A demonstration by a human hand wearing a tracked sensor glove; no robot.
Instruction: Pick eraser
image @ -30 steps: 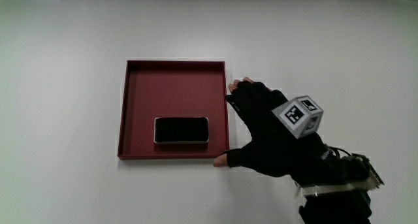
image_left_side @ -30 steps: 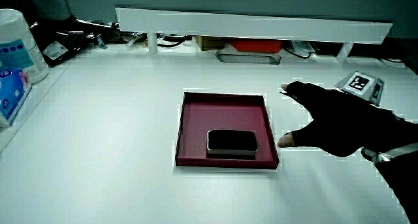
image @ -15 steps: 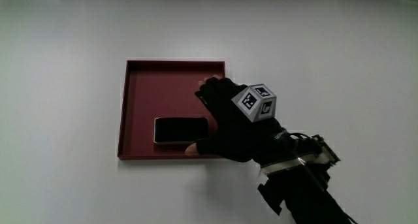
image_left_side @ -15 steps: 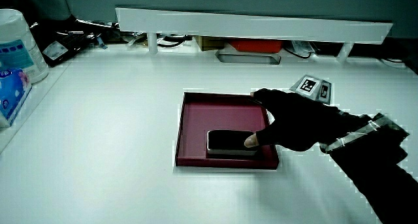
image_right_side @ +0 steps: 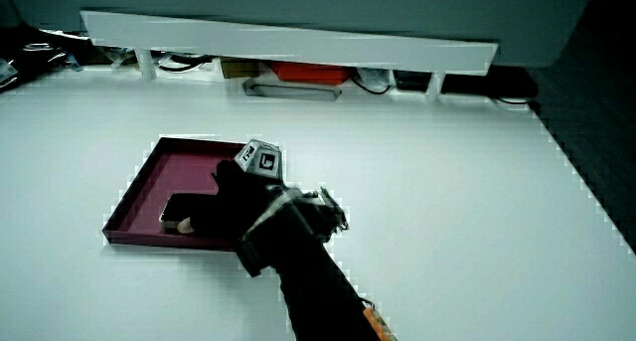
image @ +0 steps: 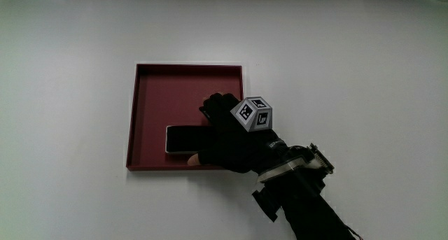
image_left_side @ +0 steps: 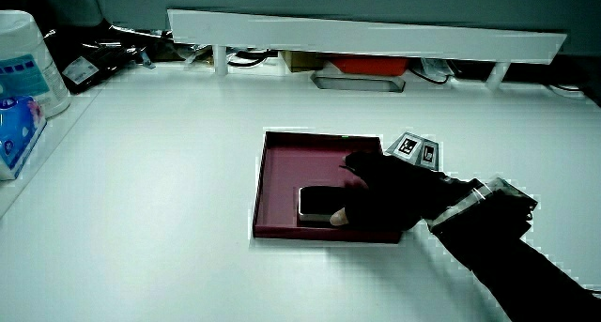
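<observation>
White counter point(image: 70, 128) carries a red tray point(image: 150, 93); the hand point(image: 227, 138) has moved in over the eraser point(image: 183, 138), grip closing around it, not yet lifted.

Tray point(image: 150, 93) dark red, maroon inside. Eraser point(image: 182, 137) black with pale edge. Glove on hand point(image: 227, 138) black; cube point(image: 253, 114) white, black square patterns. Table point(image: 70, 72) white. Partition point(image_left_side: 357, 36) white.

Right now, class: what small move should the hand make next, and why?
Probably close the fingers on the eraser and lift. The hand is already over one end of it in the tray, thumb at its near edge, but the eraser lies flat on the tray floor.
</observation>
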